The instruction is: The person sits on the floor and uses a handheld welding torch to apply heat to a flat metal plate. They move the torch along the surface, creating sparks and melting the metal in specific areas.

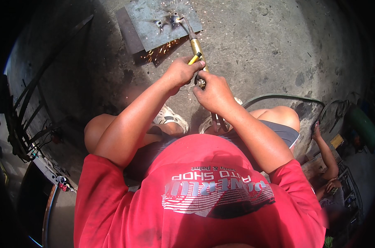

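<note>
A brass cutting torch (196, 44) stretches away from me, its bent tip at a grey metal plate (147, 25) on the floor. A bright glow shows at the tip, and orange sparks fly above and below the plate. My right hand (215, 91) is closed around the torch's rear end, near its valve fittings. Closed beside the torch body, my left hand (181, 73) holds a yellow stick with a black end (195, 58); its thumb lies against or very near the torch. Dark scorch marks and small holes mark the plate. My fingers hide part of the torch handle.
Under the grey plate lies a brownish metal sheet (130, 33). A dark hose (284, 97) runs over the concrete floor (253, 49) at right. Another person's arm (329, 159) is at the lower right, near a green cylinder (361, 126). Dark cables (25, 101) hang at left.
</note>
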Tool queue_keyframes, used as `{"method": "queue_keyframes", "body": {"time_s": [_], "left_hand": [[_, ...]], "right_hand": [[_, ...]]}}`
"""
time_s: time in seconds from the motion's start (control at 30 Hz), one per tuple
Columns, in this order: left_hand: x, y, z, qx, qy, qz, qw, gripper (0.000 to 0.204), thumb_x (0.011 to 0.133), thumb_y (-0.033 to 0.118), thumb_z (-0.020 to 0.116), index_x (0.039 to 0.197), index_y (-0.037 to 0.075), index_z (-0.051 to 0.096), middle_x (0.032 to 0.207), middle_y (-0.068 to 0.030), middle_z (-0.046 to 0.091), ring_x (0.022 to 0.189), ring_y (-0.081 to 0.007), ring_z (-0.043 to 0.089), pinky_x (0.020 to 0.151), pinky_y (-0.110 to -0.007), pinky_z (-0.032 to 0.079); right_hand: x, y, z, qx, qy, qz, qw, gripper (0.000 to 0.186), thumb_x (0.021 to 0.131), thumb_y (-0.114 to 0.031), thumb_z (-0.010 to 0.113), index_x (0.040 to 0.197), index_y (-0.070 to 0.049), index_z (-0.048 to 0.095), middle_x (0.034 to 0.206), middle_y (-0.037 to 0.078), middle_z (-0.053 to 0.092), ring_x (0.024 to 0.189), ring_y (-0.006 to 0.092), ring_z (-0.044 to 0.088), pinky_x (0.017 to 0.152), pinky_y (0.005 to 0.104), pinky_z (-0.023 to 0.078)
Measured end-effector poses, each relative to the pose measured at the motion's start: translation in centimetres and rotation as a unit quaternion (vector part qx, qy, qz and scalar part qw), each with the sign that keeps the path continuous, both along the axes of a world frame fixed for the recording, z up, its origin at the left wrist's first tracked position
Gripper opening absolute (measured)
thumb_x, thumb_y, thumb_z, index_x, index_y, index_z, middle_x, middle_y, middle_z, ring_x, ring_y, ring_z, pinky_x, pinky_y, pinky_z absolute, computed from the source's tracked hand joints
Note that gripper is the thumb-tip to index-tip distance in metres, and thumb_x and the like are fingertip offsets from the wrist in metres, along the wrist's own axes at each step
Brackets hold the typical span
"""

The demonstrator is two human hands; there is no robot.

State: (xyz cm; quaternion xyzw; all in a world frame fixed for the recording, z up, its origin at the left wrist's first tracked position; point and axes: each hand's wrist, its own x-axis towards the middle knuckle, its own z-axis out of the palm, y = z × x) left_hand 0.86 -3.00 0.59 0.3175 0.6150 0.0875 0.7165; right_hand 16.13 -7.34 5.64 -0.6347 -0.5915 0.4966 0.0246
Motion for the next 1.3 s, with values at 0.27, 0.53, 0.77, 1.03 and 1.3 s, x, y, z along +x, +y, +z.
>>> {"method": "queue_keyframes", "body": {"time_s": [0.27,0.53,0.77,1.03,1.3], "left_hand": [[-0.1,0.1,0.1,0.006,0.010,-0.006,1.000,0.030,0.102,0.032,0.072,0.113,0.005,0.073,0.074,0.0017,0.059,0.061,-0.0079,0.045,0.053,-0.031,0.035],[-0.1,0.0,-0.4,0.017,-0.007,0.011,1.000,0.028,0.102,0.032,0.072,0.111,0.006,0.074,0.075,0.0016,0.059,0.062,-0.0082,0.047,0.054,-0.031,0.036],[-0.3,0.2,-0.8,0.017,-0.019,0.006,1.000,0.030,0.102,0.033,0.072,0.112,0.005,0.073,0.077,0.0016,0.059,0.064,-0.0084,0.048,0.055,-0.031,0.037],[0.0,0.2,0.0,0.027,-0.026,0.022,0.999,0.033,0.103,0.035,0.071,0.116,0.004,0.071,0.075,0.0032,0.056,0.060,-0.0072,0.045,0.053,-0.028,0.036],[0.1,0.5,-0.4,0.034,-0.049,0.059,0.996,0.036,0.104,0.034,0.070,0.126,0.005,0.070,0.082,0.0027,0.060,0.067,-0.0075,0.049,0.057,-0.028,0.039]], "right_hand": [[0.0,0.2,0.1,-0.009,-0.001,0.006,1.000,0.041,0.086,-0.021,0.075,0.122,-0.001,0.071,0.098,0.028,0.075,0.097,0.0450,0.073,0.089,0.0516,0.058],[-0.1,0.0,-0.5,0.011,0.002,-0.006,1.000,0.041,0.088,-0.020,0.074,0.123,-0.001,0.071,0.097,0.028,0.074,0.095,0.0453,0.073,0.086,0.0522,0.058],[-0.2,-0.2,-0.9,0.032,0.003,-0.009,0.999,0.041,0.087,-0.019,0.075,0.123,0.000,0.071,0.098,0.029,0.074,0.095,0.0459,0.073,0.086,0.0525,0.058],[-0.2,-0.2,-1.0,0.040,0.004,-0.009,0.999,0.039,0.088,-0.020,0.074,0.121,0.000,0.070,0.099,0.029,0.074,0.095,0.0461,0.072,0.086,0.0521,0.058],[-0.4,0.8,-1.2,0.039,0.004,-0.017,0.999,0.040,0.087,-0.020,0.074,0.121,0.000,0.071,0.100,0.030,0.073,0.099,0.0467,0.072,0.090,0.0527,0.058]]}}
